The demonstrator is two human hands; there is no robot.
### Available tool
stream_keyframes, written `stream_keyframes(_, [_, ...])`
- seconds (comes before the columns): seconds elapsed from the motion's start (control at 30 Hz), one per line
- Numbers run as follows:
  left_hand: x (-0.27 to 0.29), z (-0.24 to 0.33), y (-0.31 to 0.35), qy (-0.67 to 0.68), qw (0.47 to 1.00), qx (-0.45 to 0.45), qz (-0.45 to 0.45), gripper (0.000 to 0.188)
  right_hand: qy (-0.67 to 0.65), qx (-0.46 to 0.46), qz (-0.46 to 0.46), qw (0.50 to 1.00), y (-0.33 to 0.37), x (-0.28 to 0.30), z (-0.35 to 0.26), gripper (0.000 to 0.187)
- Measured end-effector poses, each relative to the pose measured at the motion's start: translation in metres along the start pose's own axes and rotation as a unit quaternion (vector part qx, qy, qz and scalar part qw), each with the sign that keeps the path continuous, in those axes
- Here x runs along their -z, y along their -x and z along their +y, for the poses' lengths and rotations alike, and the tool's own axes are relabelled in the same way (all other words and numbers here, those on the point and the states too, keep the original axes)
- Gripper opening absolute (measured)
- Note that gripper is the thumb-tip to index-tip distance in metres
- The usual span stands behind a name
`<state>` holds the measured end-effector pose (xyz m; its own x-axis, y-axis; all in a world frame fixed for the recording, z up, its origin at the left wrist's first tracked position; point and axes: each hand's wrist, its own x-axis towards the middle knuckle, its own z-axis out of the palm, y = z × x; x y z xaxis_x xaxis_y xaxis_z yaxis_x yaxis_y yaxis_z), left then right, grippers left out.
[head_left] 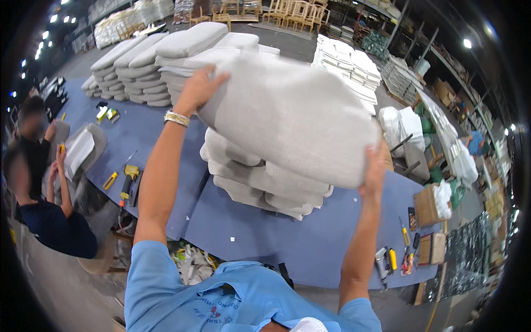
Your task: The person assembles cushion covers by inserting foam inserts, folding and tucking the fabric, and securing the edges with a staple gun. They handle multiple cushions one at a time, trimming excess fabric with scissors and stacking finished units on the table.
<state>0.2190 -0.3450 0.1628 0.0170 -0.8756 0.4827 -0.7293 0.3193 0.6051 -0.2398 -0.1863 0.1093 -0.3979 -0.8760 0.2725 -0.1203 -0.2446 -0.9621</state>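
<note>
Head view: one rounded pale-grey fabric cushion [293, 119], held above a pale-grey cushion stack [243, 172] on the smooth blue table [265, 240]; left hand [198, 91] and right hand [375, 169] gripping opposite ends; even support advisable.

Around us, small white lamps [53, 18] glare from the gloom beyond the far left corner of the blue table [260, 243], while soft shadow darkens the stack [265, 182] beneath the motion-blurred cushion [293, 110] and straight edges bend toward a black rim.
</note>
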Motion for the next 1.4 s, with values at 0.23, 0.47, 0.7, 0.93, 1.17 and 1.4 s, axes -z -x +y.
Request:
stream_keyframes(0.23, [-0.070, -0.092, 0.060, 0.169, 0.966, 0.184, -0.073, 0.063, 0.088, -0.124, -0.084, 0.985, 0.015, -0.007, 0.052, 0.066])
stream_keyframes(0.47, [-0.067, -0.074, 0.080, 0.374, 0.898, 0.234, -0.006, 0.051, -0.062, -0.104, -0.047, 0.992, 0.015, -0.018, 0.063, 0.057])
stream_keyframes(0.7, [-0.066, -0.045, 0.085, 0.560, 0.803, 0.187, 0.088, 0.055, -0.101, -0.033, -0.084, 0.991, -0.012, -0.002, 0.057, 0.057])
stream_keyframes(0.93, [-0.006, 0.005, 0.014, 0.272, 0.953, 0.020, 0.129, 0.064, 0.066, 0.103, -0.099, 0.987, -0.054, -0.017, -0.050, 0.054])
stream_keyframes(1.17, [-0.096, -0.061, -0.012, 0.173, 0.973, 0.083, 0.132, 0.068, 0.221, -0.004, -0.038, 0.975, -0.102, -0.024, 0.054, 0.060])
stream_keyframes(1.4, [-0.104, -0.068, -0.011, 0.150, 0.975, 0.125, 0.108, 0.069, 0.153, -0.051, -0.032, 0.986, -0.092, -0.030, 0.070, 0.062])
